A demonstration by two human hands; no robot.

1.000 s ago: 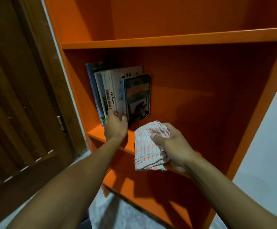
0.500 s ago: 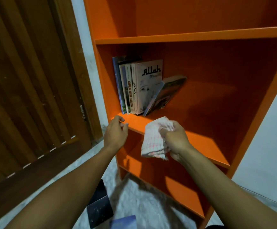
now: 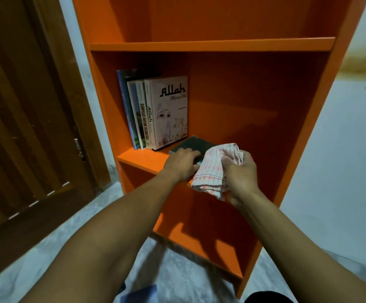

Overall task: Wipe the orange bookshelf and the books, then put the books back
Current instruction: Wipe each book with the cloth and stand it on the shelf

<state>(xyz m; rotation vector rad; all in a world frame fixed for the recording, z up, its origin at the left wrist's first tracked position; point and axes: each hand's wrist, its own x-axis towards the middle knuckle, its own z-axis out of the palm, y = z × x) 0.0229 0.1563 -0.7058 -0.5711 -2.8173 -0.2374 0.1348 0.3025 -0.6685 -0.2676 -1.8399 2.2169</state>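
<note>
Left hand (image 3: 181, 164) lies flat on a dark book (image 3: 191, 145) lying on the middle shelf (image 3: 142, 157), fingers straight, the hand and cloth hiding much of the cover. Right hand (image 3: 240, 173) grips a bunched checked cloth (image 3: 215, 169). Four books (image 3: 153, 112) stand upright at the left; rear titles unreadable.
</note>
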